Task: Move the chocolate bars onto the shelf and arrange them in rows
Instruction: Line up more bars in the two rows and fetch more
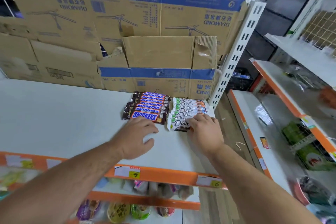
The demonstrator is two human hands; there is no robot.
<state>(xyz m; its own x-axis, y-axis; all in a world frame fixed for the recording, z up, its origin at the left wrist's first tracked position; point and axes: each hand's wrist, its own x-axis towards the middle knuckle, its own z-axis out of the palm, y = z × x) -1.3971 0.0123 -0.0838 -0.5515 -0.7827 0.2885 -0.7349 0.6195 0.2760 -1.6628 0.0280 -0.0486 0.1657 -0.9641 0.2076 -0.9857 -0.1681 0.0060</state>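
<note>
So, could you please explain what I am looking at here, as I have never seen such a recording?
There is no machine: a person wears a camera on the head, looking down, so both bare arms reach in from below. On the white shelf lie two rows of chocolate: Snickers bars and, to their right, Dove bars. The left hand rests open before the Snickers, holding nothing. The right hand lays its fingers on the nearest Dove bar. Cardboard boxes stand behind.

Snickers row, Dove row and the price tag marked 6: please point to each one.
Snickers row (146, 108): head view, a middle bar's wrapper.
Dove row (185, 112): head view, a middle white wrapper.
Price tag (216, 183): head view, its yellow part.
</note>
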